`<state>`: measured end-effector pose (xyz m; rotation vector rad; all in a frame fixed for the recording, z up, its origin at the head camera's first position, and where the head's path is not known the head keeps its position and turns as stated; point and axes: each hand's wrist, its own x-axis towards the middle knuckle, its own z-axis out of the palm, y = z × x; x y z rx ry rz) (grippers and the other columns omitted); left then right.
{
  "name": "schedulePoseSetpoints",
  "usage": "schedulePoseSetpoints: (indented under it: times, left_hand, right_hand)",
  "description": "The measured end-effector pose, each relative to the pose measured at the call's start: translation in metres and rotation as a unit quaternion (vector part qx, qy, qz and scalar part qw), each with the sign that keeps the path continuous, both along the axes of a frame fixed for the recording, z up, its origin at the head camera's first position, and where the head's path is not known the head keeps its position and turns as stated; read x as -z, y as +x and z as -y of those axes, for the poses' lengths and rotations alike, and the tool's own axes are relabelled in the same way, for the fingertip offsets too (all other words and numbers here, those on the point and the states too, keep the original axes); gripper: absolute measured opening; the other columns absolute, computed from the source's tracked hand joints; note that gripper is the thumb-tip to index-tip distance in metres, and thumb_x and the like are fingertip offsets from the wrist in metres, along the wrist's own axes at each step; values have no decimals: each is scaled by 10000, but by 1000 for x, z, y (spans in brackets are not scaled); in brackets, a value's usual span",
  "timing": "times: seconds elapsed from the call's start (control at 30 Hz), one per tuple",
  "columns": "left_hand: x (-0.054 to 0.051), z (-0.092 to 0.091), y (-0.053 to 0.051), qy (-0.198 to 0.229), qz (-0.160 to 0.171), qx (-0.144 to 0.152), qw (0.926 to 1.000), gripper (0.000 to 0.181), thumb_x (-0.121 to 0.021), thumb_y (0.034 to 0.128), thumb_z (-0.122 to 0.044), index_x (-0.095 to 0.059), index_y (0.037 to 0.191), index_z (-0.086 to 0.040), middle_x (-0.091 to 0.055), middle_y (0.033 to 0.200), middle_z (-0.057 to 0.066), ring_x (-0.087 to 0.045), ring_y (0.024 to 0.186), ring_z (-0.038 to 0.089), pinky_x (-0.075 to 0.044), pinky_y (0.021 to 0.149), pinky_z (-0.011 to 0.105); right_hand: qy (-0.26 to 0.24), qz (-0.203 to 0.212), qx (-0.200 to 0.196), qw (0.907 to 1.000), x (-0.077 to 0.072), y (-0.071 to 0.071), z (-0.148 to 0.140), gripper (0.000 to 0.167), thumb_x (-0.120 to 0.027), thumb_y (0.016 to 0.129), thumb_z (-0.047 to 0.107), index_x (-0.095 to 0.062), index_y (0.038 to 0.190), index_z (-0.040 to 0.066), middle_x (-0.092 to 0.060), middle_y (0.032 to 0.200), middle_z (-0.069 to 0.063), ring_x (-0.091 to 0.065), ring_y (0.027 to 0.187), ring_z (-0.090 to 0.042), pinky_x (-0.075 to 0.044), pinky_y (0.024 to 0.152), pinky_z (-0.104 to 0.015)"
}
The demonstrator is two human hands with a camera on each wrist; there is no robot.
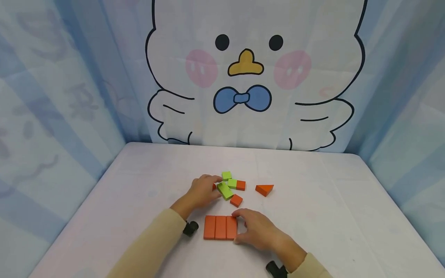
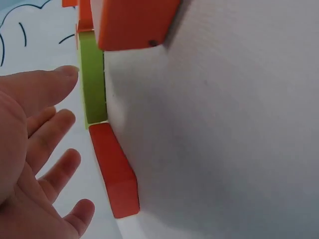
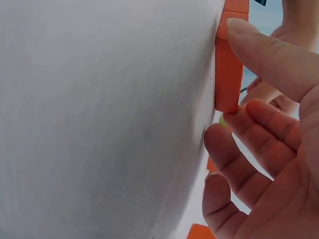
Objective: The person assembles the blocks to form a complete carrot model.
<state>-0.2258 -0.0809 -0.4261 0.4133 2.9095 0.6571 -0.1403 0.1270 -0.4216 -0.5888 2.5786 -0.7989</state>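
Three orange rectangular blocks [image 1: 220,227] lie side by side on the white table. My right hand [image 1: 259,229] pinches the rightmost orange block [image 3: 228,74] at its two ends, thumb at the near end and a finger at the far end. Farther back, my left hand [image 1: 202,191] is beside a green rectangular block [image 1: 225,190], thumb and fingers apart. In the left wrist view, a gap shows between the thumb and that green block [image 2: 93,79]. An orange block [image 2: 115,172] lies by its end, mostly hidden behind the left hand in the head view.
Two small green blocks [image 1: 226,176] and an orange block [image 1: 240,185] stand just behind the green rectangle. Another orange block [image 1: 236,200] lies in front. To the right is an orange triangular block [image 1: 265,189]. A curtain with a cartoon bird [image 1: 243,127] hangs behind the table.
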Motion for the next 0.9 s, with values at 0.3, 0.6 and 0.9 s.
schedulePoseSetpoints:
  times: [0.3,0.6,0.9]
  left_hand:
    - [1,-7,-5,-165,248,239,9993,477,-713,944,-197,-586,1403,-171,-570,1412,26,-384,1407,267,-284,1101,554]
    - [-4,-5,0,-244,144,175,9994,264,-733,920,-188,-686,1180,-182,-678,1150,-44,-473,1270,256,-258,1088,544]
    - [-9,4,11,-384,327,400,9979,237,-792,869,-202,-706,1090,-192,-670,983,-108,-490,1216,252,-237,1089,567]
  right_hand:
    - [-10,74,-24,10000,-1,0,2,625,-868,786,279,-593,1315,93,-616,1250,-4,-560,960,-161,-497,893,-429]
    - [7,-62,-110,9999,-2,0,1,604,-862,789,280,-595,1295,86,-621,1224,-2,-557,986,-179,-476,932,-464]
    - [-6,-125,-109,9999,-1,1,0,599,-857,794,273,-594,1294,77,-620,1243,-16,-559,1076,-218,-446,989,-499]
